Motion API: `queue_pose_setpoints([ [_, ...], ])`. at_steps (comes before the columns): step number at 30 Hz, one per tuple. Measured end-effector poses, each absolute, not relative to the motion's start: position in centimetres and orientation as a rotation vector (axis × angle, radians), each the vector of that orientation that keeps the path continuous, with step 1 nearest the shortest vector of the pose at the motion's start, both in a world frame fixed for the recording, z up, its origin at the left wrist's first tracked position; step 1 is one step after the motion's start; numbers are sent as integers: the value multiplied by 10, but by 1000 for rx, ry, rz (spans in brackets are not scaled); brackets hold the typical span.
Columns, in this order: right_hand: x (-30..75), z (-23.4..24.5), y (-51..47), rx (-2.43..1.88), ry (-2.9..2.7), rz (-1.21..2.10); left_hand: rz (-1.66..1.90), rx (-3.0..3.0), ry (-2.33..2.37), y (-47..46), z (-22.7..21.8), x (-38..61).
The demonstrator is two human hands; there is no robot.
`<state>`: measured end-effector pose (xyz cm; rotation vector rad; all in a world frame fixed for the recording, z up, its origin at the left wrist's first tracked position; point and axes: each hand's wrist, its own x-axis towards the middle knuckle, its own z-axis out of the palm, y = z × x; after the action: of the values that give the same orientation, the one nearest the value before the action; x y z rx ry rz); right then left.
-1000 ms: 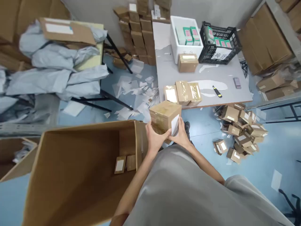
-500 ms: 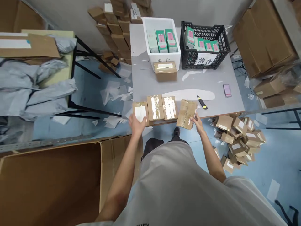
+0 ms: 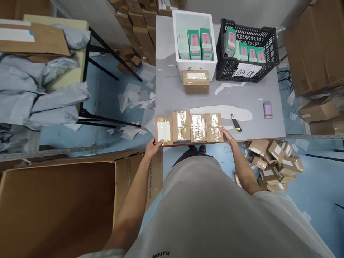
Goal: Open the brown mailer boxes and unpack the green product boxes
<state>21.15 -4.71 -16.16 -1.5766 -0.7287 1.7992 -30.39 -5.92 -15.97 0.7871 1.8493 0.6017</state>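
Four small cardboard boxes would be too exact a tally; several taped boxes stand side by side along the table's near edge. My left hand (image 3: 153, 147) is at the near left corner of the leftmost cardboard box (image 3: 163, 123), which bears a white label; thumb and fingers close round that corner. My right hand (image 3: 227, 136) lies against the right side of the rightmost cardboard box (image 3: 213, 127), fingers stretched out and touching its edge. Between these are two more taped boxes, a wider one (image 3: 181, 125) and a narrower one (image 3: 198, 127). A yellow-and-black utility knife (image 3: 236, 122) lies right of the row.
Further back on the table (image 3: 242, 98) stand a white bin (image 3: 196, 65) and a black crate (image 3: 248, 73) holding green-and-pink boxes. Another taped box (image 3: 196, 87) sits before the bin. A large open carton (image 3: 115, 193) is at left; a box pile (image 3: 274, 161) lies on the floor at right.
The rightmost box, tilted and apart in my right hand before, now stands straight against the row. My left hand has slid down from the labelled box's top to its near corner.
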Motion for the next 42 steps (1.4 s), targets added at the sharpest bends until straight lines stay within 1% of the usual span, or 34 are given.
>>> queue_pose_setpoints([
  [5,219,-153,-54,-1801,-737,1671,612,712,1801,-60,-170,-313],
  [10,192,-152,-67,-1940,-695,1326,654,756,1718,-59,-177,-317],
  [13,173,-156,-72,-1975,-661,1214,658,745,1733,-57,-179,-316],
  [19,163,-150,-54,-2012,-628,1190,646,800,1700,-39,-169,-309],
  [28,188,-120,37,-1975,-817,1207,681,843,1645,57,-156,-276],
  [33,203,-118,79,-1988,-792,1231,684,840,1632,95,-158,-261],
  [38,227,-124,103,-2026,-796,1333,524,760,1643,123,-167,-272],
  [40,236,-125,118,-2063,-873,1269,478,784,1707,140,-168,-276],
  [42,240,-127,142,-2063,-1001,1102,546,896,1803,166,-168,-271],
])
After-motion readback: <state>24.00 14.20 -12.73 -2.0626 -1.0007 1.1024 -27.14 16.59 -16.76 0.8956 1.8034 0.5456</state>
